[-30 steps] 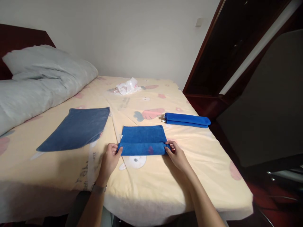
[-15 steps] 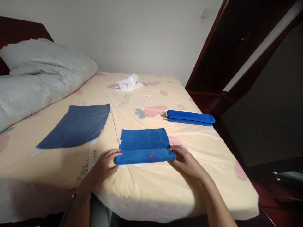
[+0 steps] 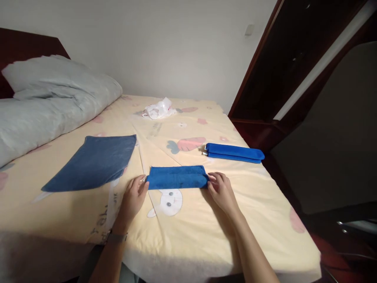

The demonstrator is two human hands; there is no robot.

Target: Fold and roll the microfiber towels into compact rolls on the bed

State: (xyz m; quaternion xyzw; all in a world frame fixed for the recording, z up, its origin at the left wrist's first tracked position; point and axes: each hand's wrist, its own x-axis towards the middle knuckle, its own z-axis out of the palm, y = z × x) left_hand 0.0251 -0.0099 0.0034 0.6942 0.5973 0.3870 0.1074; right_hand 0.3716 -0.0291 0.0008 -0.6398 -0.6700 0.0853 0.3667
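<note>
A blue towel lies on the bed in front of me, its near part folded over so that only a narrow strip of the far part shows. At its left end my left hand pinches the near fold between thumb and fingers. My right hand grips the fold's right end in the same way. Farther back on the right rests a bundle of folded blue towels, with small white tags at its left end. A grey-blue cloth is spread flat to the left.
The bed has a yellow sheet with carrot and rabbit prints. A crumpled white plastic bag lies near the wall. A grey quilt is heaped at the left. Dark wooden furniture stands beyond the bed's right edge.
Both hands have moved away from me, turning the towel's near fold farther over. The towel is now narrower, and a printed rabbit on the sheet has come into sight in front of it.
</note>
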